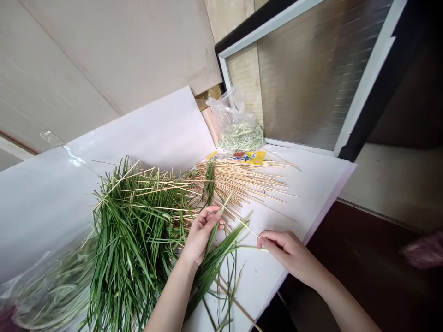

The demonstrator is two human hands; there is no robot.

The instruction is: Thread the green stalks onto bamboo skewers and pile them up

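My left hand [204, 230] pinches a few green garlic chives [226, 201] near their pale cut ends. In my right hand [282, 244] is a thin wooden skewer [247, 226], held between thumb and fingers. The skewer slants up and left, and its far end meets the chives at my left fingertips; whether it passes through them I cannot tell. Below my left wrist lies a small bunch of chives [221, 256] on the white table. Just left of that hand a big heap of chives [134, 244] spreads out, with several skewers across its top.
Behind my hands many loose skewers [238, 177] fan out over the white table [318, 184]. A yellow packet [254, 157] and a clear bag of pale green pieces [242, 133] stand at the back, against a framed glass panel [297, 83]. Another plastic bag of greens [58, 295] lies front left.
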